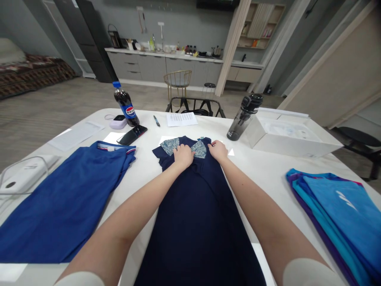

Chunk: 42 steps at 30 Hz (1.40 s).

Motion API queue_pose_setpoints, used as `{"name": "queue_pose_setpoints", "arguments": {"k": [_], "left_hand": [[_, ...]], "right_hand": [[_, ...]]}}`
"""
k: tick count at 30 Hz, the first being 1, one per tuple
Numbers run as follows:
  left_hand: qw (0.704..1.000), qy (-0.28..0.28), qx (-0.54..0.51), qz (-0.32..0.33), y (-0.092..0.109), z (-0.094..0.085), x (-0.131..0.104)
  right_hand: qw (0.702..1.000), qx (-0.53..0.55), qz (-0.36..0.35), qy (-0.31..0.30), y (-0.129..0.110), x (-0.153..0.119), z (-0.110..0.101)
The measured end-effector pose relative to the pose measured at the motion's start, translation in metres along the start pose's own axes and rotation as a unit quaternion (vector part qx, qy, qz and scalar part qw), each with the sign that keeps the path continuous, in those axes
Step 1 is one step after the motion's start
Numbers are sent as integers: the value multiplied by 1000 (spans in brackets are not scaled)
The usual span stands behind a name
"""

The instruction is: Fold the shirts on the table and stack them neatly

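Note:
A navy shirt (200,214) with grey-blue patterned panels near its neck lies lengthwise before me, folded in at the sides, its lower part running out of view at the bottom. My left hand (183,155) rests on the upper part between the patterned panels, with its fingers curled into the cloth. At the right shoulder edge, my right hand (218,151) pinches the fabric between thumb and fingers. A royal blue shirt (71,194) lies flat to the left. On the right is a stack of folded clothes (342,214) in blue, teal and purple.
On the white table (262,178) stand a cola bottle (126,105), a dark tumbler (243,117) and an open white box (293,137). A phone (132,135), pen (156,121), printed sheet (181,119) and white device with cable (26,172) lie around. A chair (196,107) stands beyond.

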<state>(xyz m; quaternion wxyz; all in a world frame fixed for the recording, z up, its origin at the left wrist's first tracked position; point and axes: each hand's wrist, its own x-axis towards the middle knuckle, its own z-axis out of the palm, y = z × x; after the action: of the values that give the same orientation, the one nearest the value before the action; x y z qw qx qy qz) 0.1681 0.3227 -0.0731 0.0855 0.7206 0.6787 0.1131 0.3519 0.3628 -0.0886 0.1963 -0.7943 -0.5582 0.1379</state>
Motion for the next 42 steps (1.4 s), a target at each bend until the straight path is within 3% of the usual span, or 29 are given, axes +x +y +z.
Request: {"name": "queue_pose_setpoints", "arguments": {"k": [7, 10, 13, 16, 19, 23, 30, 36, 39, 42], "left_hand": [[980, 6, -201, 0, -15, -19, 25], [981, 5, -194, -18, -24, -23, 40], [993, 48, -108, -19, -30, -18, 36], [990, 89, -44, 100, -29, -14, 5], [971, 36, -31, 233, -24, -13, -40], [968, -25, -26, 248, -18, -10, -99], [941, -48, -58, 331, -15, -8, -176], [923, -43, -68, 377, -5, -10, -230], [917, -38, -61, 391, 0, -13, -252], [913, -24, -47, 405, 5, -17, -275]], "right_hand": [[993, 61, -22, 96, -14, -8, -20], [995, 56, -17, 82, -20, -3, -18], [998, 38, -10, 48, -20, -4, -6], [997, 21, -50, 59, -12, -24, 2], [987, 14, -142, 76, 2, -59, -4], [971, 78, -226, 13, 26, -113, -21], [959, 154, -237, -11, 75, -209, -57], [950, 117, -282, -65, 119, -289, -74], [946, 67, -312, -59, 134, -323, -79], [953, 16, -300, -48, 145, -354, -90]]}}
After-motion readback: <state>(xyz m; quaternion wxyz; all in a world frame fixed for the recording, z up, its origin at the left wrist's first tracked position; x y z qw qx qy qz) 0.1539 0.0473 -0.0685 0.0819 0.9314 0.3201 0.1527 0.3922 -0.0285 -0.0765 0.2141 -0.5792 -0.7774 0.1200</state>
